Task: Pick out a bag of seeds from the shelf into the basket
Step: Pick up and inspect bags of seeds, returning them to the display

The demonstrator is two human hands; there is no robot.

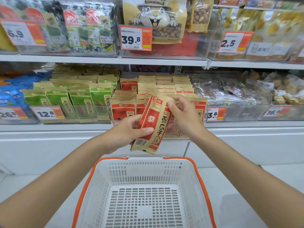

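Observation:
A red and tan bag of seeds [153, 122] is held tilted in front of the lower shelf, above the basket. My left hand [126, 130] grips its lower part, thumb across the front. My right hand [184, 116] pinches its upper right edge. Behind it, a clear bin [115, 119] holds several matching red bags standing in rows. The white basket [144, 165] with orange handles sits below the hands, nothing inside it.
Green seed bags [79, 102] fill the bin to the left; blue packs [9, 97] lie beyond them. Clear bags of nuts [230, 91] are on the right. The upper shelf [102, 59] carries seaweed packs, a rabbit-printed nut bag and price tags.

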